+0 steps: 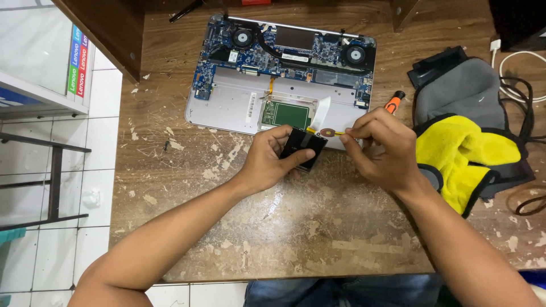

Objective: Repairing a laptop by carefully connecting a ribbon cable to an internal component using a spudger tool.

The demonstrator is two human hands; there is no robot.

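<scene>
Just below the opened laptop [284,74], the left hand [267,162] grips a black drive [303,149]; the right hand [380,149] pinches its yellow ribbon cable [330,132]

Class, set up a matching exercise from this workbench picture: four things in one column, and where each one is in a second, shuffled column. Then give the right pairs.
Things:
1. black drive
2. yellow cloth
3. opened laptop
4. orange screwdriver

Places:
A. at the far middle of the table
B. poking out behind the right hand
C. in the left hand
D. on the grey pouch at the right

Pairs: 1-C, 2-D, 3-A, 4-B
</scene>
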